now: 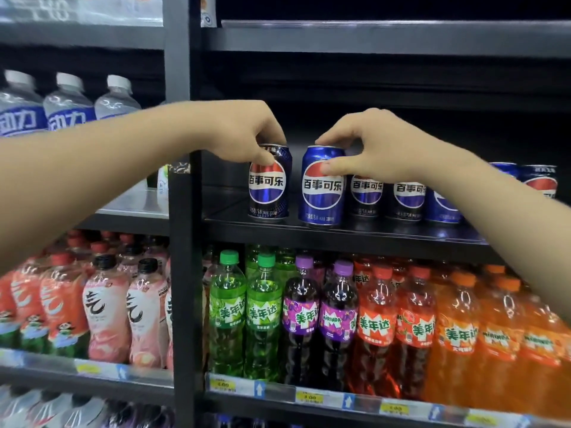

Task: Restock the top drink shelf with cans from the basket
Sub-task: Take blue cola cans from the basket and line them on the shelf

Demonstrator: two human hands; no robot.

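both hands up at the can shelf [340,234], one can each. left hand [244,131] comes in from the left w/ fingers curled down over the top rim of a dark can [269,186], thumb on its front just above the logo, so it's clamped on that can. can stands upright on the shelf, near the left end by the black upright post [182,211]. right hand [374,146] grips the top of a blue can [322,188] the same way, fingers draped over the lid, thumb pressed on the front face. blue can upright too, just beside the dark one w/ a small gap between, and sitting a bit nearer the shelf's front edge. to its right a row of more cans [404,196] runs along the same shelf, dark and blue mixed, partly hidden behind the right forearm; a couple more show past the arm at far right. shelf space behind the cans is dark, can't see how deep the rows go. basket not in view. below: green, purple, red and orange soda bottles [340,316] packed tight, yellow price tags [309,396] on the rail under them. left bay has water bottles [69,100] up top and pink/red bottles [108,310] lower down.
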